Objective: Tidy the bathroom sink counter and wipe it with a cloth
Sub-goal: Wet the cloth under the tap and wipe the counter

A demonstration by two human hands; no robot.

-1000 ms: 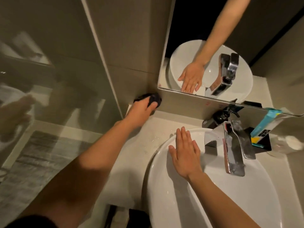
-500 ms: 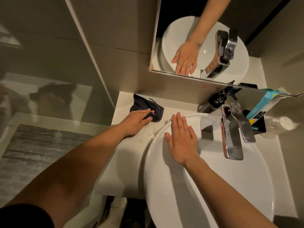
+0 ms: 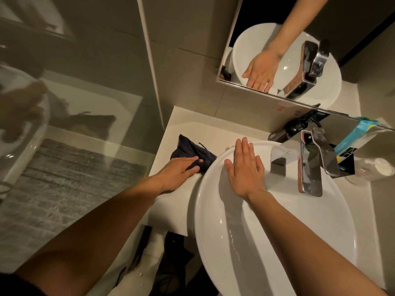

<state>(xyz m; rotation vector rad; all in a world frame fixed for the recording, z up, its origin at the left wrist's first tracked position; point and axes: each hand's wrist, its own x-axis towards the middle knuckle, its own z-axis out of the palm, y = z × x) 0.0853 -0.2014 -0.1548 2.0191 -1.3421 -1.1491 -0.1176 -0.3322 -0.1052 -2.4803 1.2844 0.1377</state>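
Counter: pale, wall-side.
Left hand: fingers pressed flat on dark cloth, not clenched.
Right hand: open, flat on basin rim.

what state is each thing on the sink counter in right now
cloth: crumpled, flat on the counter, pressed under the left hand
left hand: fingers laid on the cloth
right hand: open, flat on the basin rim
basin: no standing water visible
faucet: no water running
pump bottle: upright behind the basin
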